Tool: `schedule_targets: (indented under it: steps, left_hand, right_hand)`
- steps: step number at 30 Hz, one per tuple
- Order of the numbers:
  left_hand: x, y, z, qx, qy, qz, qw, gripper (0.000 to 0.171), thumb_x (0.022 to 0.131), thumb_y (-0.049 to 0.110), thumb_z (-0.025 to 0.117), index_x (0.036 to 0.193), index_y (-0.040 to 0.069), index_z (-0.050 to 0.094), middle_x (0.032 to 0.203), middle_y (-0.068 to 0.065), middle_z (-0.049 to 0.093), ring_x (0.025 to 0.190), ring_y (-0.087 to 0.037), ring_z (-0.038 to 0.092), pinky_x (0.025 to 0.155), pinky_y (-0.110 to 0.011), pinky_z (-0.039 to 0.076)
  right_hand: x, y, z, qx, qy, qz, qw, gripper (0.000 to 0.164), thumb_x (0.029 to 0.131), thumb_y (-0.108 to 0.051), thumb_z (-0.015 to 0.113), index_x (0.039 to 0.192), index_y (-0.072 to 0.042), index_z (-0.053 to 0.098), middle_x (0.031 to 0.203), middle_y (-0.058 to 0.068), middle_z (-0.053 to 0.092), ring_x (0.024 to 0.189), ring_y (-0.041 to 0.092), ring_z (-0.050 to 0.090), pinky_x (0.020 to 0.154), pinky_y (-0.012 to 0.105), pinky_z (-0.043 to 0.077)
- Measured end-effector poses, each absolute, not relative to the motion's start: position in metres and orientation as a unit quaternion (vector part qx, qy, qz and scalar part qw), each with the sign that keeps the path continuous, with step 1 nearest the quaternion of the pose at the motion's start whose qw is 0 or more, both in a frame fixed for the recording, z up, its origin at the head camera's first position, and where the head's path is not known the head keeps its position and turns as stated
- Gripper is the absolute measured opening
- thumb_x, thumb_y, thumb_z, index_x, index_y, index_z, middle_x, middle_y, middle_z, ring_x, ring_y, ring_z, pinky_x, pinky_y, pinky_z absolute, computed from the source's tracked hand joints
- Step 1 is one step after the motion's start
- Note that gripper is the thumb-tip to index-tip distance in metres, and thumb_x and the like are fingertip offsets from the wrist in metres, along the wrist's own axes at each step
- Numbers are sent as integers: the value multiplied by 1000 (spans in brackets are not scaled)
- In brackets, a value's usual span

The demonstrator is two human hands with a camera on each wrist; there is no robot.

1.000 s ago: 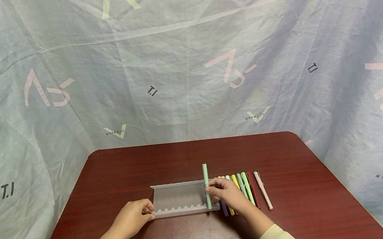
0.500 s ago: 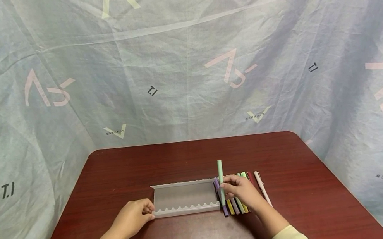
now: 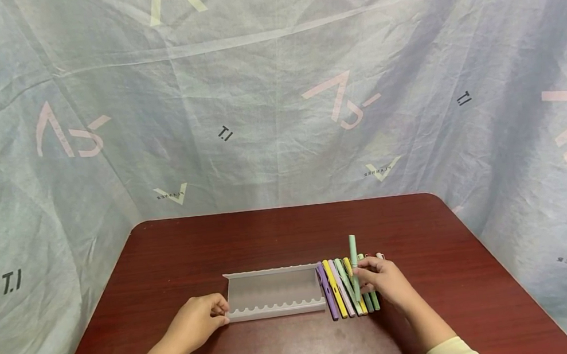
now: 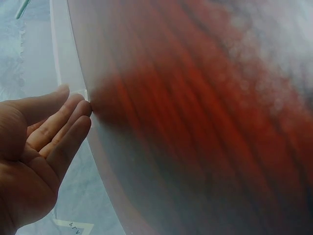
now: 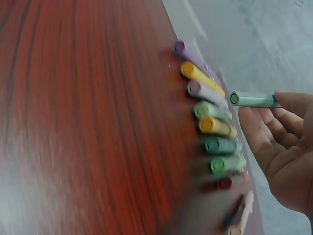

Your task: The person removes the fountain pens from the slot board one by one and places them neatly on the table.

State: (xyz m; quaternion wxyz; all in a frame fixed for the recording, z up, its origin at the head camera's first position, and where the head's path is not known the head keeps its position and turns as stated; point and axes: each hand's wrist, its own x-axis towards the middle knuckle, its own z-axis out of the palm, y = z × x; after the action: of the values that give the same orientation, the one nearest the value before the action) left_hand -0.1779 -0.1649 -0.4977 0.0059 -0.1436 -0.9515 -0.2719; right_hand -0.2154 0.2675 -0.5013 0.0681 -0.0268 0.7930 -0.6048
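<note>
My right hand (image 3: 390, 282) pinches a pale green pen (image 3: 355, 267) between thumb and fingers, above the row of pens. In the right wrist view the same pale green pen (image 5: 254, 99) points its end out past the fingertips. Below it lie a purple pen (image 3: 328, 290), a yellow pen (image 3: 335, 288) and several others side by side. With thumb and fingertips, my left hand (image 3: 198, 321) holds the left front corner of a clear tray (image 3: 277, 312) with scalloped edges. No pen lies in the tray.
The pen row begins right beside the tray's right end. A dark red pen (image 5: 230, 182) and a pale pink pen (image 5: 243, 215) lie at its far right, mostly hidden by my hand in the head view. A grey printed cloth (image 3: 272, 115) hangs behind the red-brown table (image 3: 268, 233).
My right hand has carried the pale green pen rightward, from over the tray's right end to over the middle of the pen row. The left hand and the tray have stayed in place.
</note>
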Motion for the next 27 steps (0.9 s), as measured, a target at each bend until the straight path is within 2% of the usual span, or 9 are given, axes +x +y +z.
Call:
schedule_targets:
  steps: [2, 5, 7, 9, 12, 14, 23, 27]
  left_hand:
    - [-178, -165, -498, -144, -951, -272, 8, 18, 78, 18, 81, 83, 24, 65, 79, 16, 69, 78, -1, 65, 72, -26, 52]
    - [-179, -165, -498, -145, -951, -272, 10, 18, 78, 18, 81, 83, 24, 65, 79, 16, 69, 77, -1, 65, 72, -26, 52]
    - [-179, -165, -498, -145, -951, -273, 10, 18, 78, 18, 81, 82, 24, 65, 79, 17, 69, 77, 0, 65, 72, -26, 52]
    - [-179, -165, -498, -145, -951, -272, 9, 18, 78, 18, 81, 83, 24, 65, 79, 17, 69, 77, 0, 65, 72, -26, 52]
    - [-179, -166, -499, -144, -951, -272, 9, 18, 78, 18, 81, 83, 25, 65, 79, 17, 68, 77, 0, 64, 72, -26, 52]
    - [-179, -166, -499, -143, -952, -271, 8, 18, 78, 18, 81, 83, 25, 65, 79, 17, 68, 77, 0, 64, 71, -26, 52]
    - [-178, -165, -498, -142, -951, -273, 7, 18, 78, 18, 81, 82, 25, 65, 79, 16, 68, 78, -1, 65, 71, -26, 52]
    - [-178, -165, -498, -143, -951, -273, 8, 18, 78, 18, 81, 82, 24, 65, 80, 16, 69, 78, -1, 65, 71, -26, 52]
  right_hand:
    - [-215, 274, -502, -15, 796, -602, 61, 37, 93, -22, 68, 114, 8, 60, 98, 22, 64, 75, 23, 67, 71, 40, 60]
    - [-215, 284, -504, 5, 801, -596, 55, 35, 93, -20, 68, 113, 7, 61, 117, 26, 61, 72, 25, 68, 69, 39, 60]
    - [-215, 291, -504, 17, 812, -581, 51, 33, 93, -20, 68, 112, 6, 62, 119, 28, 60, 71, 26, 69, 67, 39, 60]
    - [-214, 296, -503, 27, 830, -554, 47, 31, 93, -20, 68, 111, 4, 63, 114, 24, 64, 69, 26, 68, 65, 39, 60]
    - [-214, 303, -499, 49, 866, -496, 42, 27, 93, -24, 68, 105, 0, 65, 85, 17, 67, 65, 23, 66, 61, 37, 58]
    - [-214, 306, -497, 65, 887, -455, 46, 26, 93, -26, 68, 102, -2, 65, 77, 11, 65, 61, 22, 65, 58, 36, 57]
    - [-211, 309, -494, 72, 951, -294, 72, 22, 92, -27, 68, 84, -8, 61, 55, 8, 57, 45, 21, 60, 50, 33, 45]
    - [-211, 307, -495, 69, 961, -258, 73, 25, 92, -26, 68, 78, -8, 57, 53, 6, 52, 42, 20, 57, 47, 32, 42]
